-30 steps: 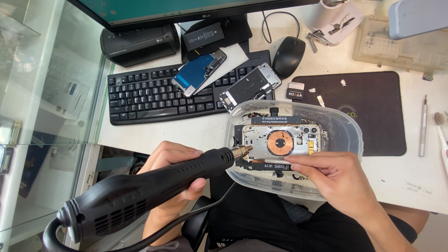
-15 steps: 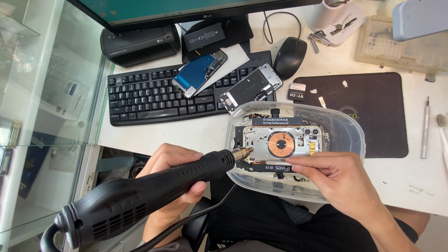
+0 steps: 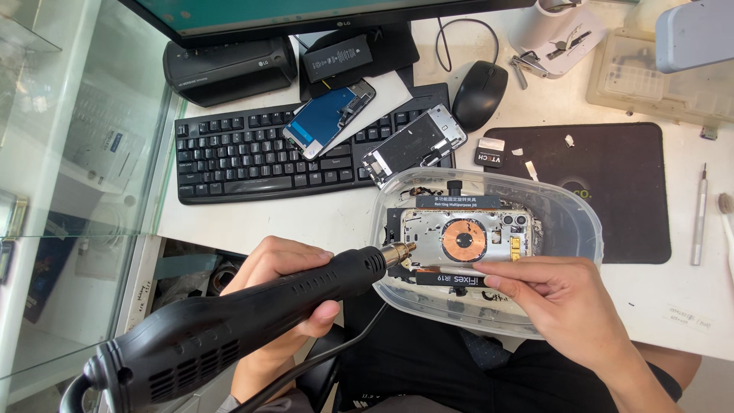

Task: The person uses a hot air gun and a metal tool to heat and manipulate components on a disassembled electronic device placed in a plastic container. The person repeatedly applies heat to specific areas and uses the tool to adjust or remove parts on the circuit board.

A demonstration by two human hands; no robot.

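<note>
Left hand (image 3: 287, 294) wrapped tight around a black rotary tool (image 3: 229, 325), brass tip poking the phone back (image 3: 459, 239) at its 9 o'clock edge. Right hand (image 3: 562, 302) pinching the jig (image 3: 451, 279) at 6 o'clock, probably just fingertips. All inside a clear tub (image 3: 569, 222) on the bench (image 3: 321, 218). Keyboard (image 3: 252, 157) off at 10 o'clock.

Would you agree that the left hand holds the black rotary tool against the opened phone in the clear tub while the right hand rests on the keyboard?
Not quite: in the head view the right hand steadies the clamp holding the opened phone in the clear tub, well away from the keyboard. The left hand does hold the black rotary tool.
</note>
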